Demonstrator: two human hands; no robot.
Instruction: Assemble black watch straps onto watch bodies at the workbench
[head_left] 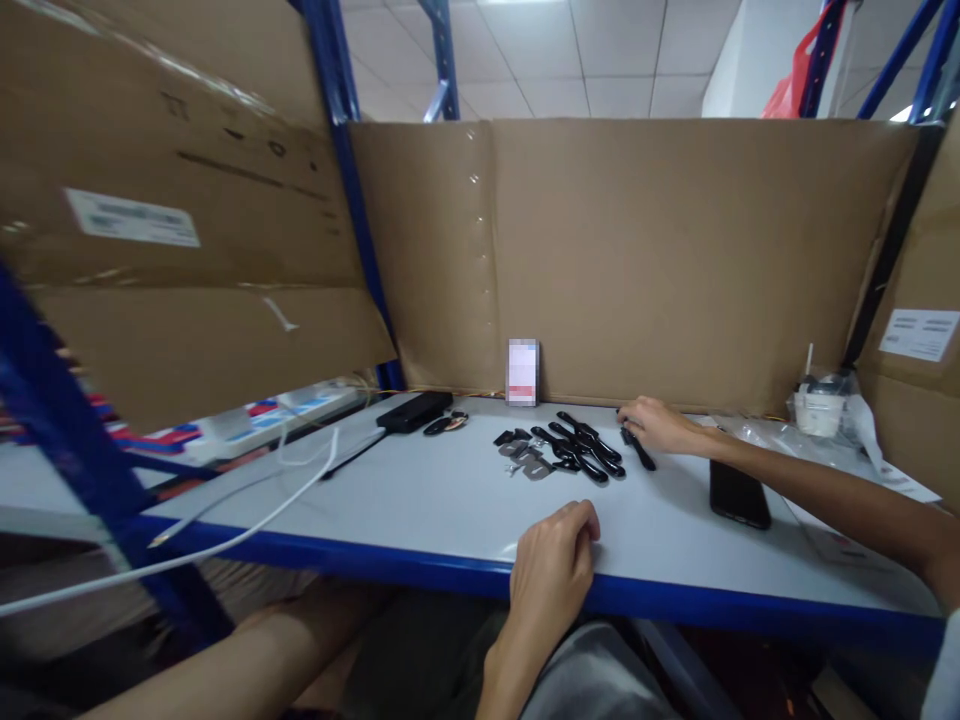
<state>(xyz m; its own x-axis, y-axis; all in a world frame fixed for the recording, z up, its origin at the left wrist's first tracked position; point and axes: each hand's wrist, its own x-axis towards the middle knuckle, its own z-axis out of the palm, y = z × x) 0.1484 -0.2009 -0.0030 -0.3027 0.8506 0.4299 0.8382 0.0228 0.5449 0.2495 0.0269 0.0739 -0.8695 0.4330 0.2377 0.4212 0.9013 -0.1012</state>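
Note:
My right hand (pixel 656 425) reaches over the far right part of the table, its fingers closed on a slim black handle (pixel 638 448) that slants down toward me. Left of it lies a loose pile of glossy black handles (pixel 585 446). Several flat grey metal pieces (pixel 534 464) and small black parts (pixel 512 436) are spread beside the pile. My left hand (pixel 555 555) rests at the table's front edge in a loose fist, with nothing visible in it; its palm is hidden.
A phone (pixel 523 372) leans on the cardboard back wall (pixel 675 260). A dark phone (pixel 739 494) lies under my right forearm. A black box (pixel 415 411), oval pieces (pixel 445 425) and a white cable (pixel 247 535) are left; a white cup (pixel 819 410) and plastic bags stand right.

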